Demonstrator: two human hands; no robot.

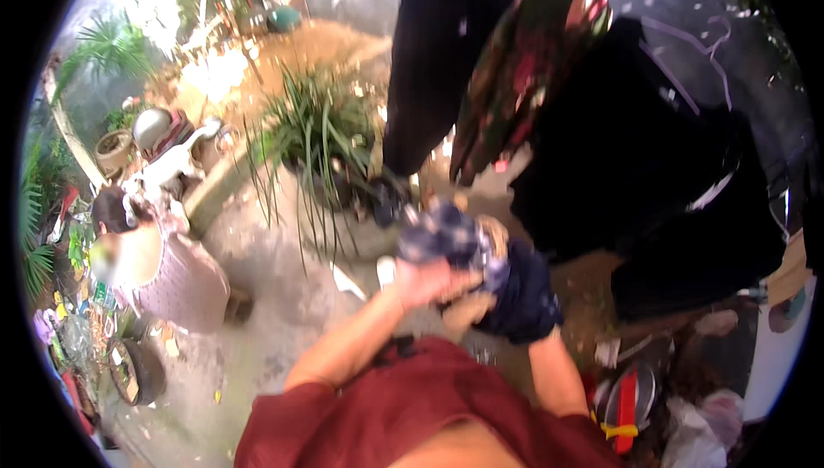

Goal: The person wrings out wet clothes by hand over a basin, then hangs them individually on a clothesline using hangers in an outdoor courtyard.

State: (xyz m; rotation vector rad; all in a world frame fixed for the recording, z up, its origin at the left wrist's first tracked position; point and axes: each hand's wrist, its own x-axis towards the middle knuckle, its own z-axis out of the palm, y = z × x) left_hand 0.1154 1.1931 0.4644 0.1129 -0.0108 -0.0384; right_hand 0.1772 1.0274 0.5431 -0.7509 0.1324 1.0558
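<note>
A bunched dark blue patterned garment is held up in front of my chest. My left hand grips its left side, with the fingers pointing right across the cloth. My right hand is hidden inside or behind the cloth; only the forearm shows below it. Just beyond the garment hang black trousers, a dark red and green patterned garment and large black garments. A pale purple clothes hanger shows at the upper right.
A long-leaved plant grows ahead beside a low concrete edge. Another person crouches at the left, near a white animal and a tyre. Plastic bags and a red object lie at the lower right.
</note>
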